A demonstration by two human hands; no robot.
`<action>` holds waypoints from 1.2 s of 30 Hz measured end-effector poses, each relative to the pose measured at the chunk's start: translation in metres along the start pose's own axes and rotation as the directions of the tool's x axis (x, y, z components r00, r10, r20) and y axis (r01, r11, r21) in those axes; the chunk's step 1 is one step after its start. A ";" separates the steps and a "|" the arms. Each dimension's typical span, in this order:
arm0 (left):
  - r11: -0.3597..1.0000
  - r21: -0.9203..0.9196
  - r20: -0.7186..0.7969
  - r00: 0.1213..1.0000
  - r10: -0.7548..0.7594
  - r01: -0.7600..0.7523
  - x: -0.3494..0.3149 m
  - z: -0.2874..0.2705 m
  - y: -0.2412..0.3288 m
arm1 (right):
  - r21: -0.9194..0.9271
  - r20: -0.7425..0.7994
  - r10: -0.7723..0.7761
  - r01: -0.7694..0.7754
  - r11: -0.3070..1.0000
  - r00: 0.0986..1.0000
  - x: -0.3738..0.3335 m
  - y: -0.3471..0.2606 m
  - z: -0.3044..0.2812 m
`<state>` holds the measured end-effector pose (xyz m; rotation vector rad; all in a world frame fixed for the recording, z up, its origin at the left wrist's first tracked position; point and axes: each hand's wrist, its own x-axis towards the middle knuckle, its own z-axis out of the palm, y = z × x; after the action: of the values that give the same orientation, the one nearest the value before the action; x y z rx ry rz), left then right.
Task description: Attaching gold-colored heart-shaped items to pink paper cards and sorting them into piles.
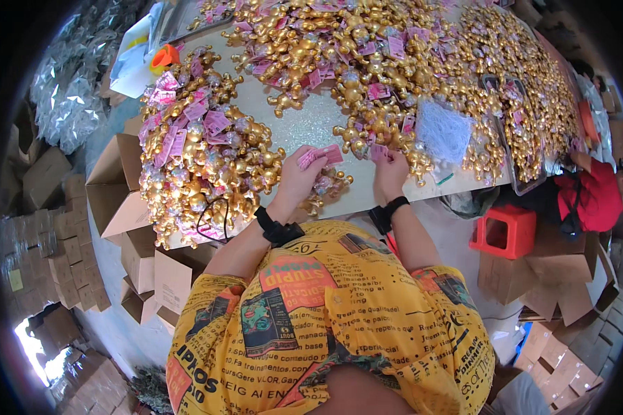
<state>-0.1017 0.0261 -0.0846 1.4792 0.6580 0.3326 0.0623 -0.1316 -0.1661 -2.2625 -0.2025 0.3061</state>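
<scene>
Hands work at the near edge of a pale surface (pixel 304 124) heaped with gold figures. The left hand (pixel 299 176) is closed on a small stack of pink tags (pixel 322 156), pinched between thumb and fingers and held just above the surface edge. The right hand (pixel 390 169) grips a single pink tag (pixel 379 152) with its fingertips, close beside the nearest gold figure (pixel 358 142) of the middle heap. Both wrists carry black bands (the left one at (pixel 275 228)).

A small cluster of gold pieces (pixel 329 187) lies between the two hands, touching the surface edge. To the left, a large heap of gold figures with pink tags (pixel 194 152) covers that end of the surface; a black cord (pixel 211 218) loops over its near side. A white mesh pad (pixel 443 131) lies to the right of the right hand, among the figures.

An orange cup-shaped item (pixel 163 57) sits at the far left beside white sheets. Off the surface, open cardboard boxes (pixel 128 187) stand at left, a red plastic stool (pixel 505 230) at right, and another person in a red top (pixel 595 194) sits at the far right edge.
</scene>
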 end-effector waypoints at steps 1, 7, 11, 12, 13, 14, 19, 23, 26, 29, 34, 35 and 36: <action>1.000 0.000 -0.002 1.000 0.009 -0.009 0.004 0.004 0.003 | 0.052 -0.124 -0.242 0.250 0.967 0.962 0.003 0.005 -0.005; 0.882 0.391 -0.154 0.926 0.346 -0.265 0.016 0.028 0.019 | 0.110 0.281 -0.762 0.769 0.630 0.584 0.001 -0.088 -0.096; 0.731 0.545 -0.078 0.843 0.532 -0.411 0.019 0.042 0.047 | 0.204 0.303 -0.863 0.857 0.474 0.405 -0.009 -0.128 -0.118; 0.727 0.549 -0.085 0.838 0.540 -0.412 0.020 0.047 0.054 | 0.209 0.300 -0.868 0.861 0.463 0.395 -0.011 -0.135 -0.119; 0.735 0.507 -0.070 0.829 0.555 -0.450 0.021 0.052 0.059 | 0.224 0.257 -0.871 0.851 0.475 0.419 -0.013 -0.142 -0.119; 0.741 0.463 -0.054 0.819 0.571 -0.486 0.022 0.056 0.064 | 0.241 0.213 -0.871 0.840 0.487 0.444 -0.012 -0.145 -0.120; 0.779 0.390 -0.013 0.844 0.537 -0.490 0.032 0.071 0.067 | 0.276 0.194 -0.868 0.824 0.495 0.457 0.005 -0.139 -0.133; 0.907 0.190 0.092 0.927 0.364 -0.376 0.035 0.073 0.078 | 0.316 0.225 -0.856 0.796 0.516 0.466 0.019 -0.135 -0.147; 0.930 -0.006 0.134 0.921 0.365 -0.368 0.043 0.073 0.082 | 0.392 0.332 -0.819 0.722 0.570 0.467 0.026 -0.138 -0.159; 0.881 -0.160 0.166 0.867 0.469 -0.446 0.060 0.076 0.075 | 0.408 0.454 -0.786 0.687 0.601 0.419 0.031 -0.149 -0.164; 0.913 -0.289 0.291 0.882 0.371 -0.289 0.057 0.088 0.075 | 0.485 0.397 -0.830 0.679 0.551 0.391 0.034 -0.166 -0.143; 0.912 -0.288 0.291 0.881 0.372 -0.290 0.055 0.091 0.080 | 0.494 0.430 -0.785 0.612 0.617 0.446 0.039 -0.164 -0.136; 0.935 -0.300 0.254 0.929 0.270 -0.189 0.054 0.094 0.086 | 0.494 0.428 -0.786 0.613 0.617 0.446 0.040 -0.163 -0.133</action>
<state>0.0117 -0.0100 -0.0150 1.3081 0.1891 0.3619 0.1316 -0.1126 0.0360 -1.5215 -1.3551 0.5601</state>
